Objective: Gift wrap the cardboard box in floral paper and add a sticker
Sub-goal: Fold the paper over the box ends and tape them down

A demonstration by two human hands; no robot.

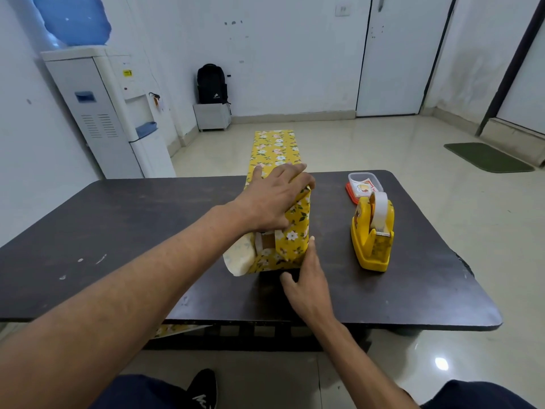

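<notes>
Cardboard box [267, 242] mid-table [118, 231], floral paper [292, 231] round body; near end half folded, cardboard showing (far end unfolded too). Left hand [274, 196] flat, pressing top; right hand [309, 278] straight-fingered at near right edge. Sticker not on yet; tape dispenser [372, 240] right.

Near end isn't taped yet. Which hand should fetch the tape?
Right. The right hand only touches the near right corner of the box, and the tape dispenser stands just to its right. The left hand is pressing the floral paper down on top.
</notes>
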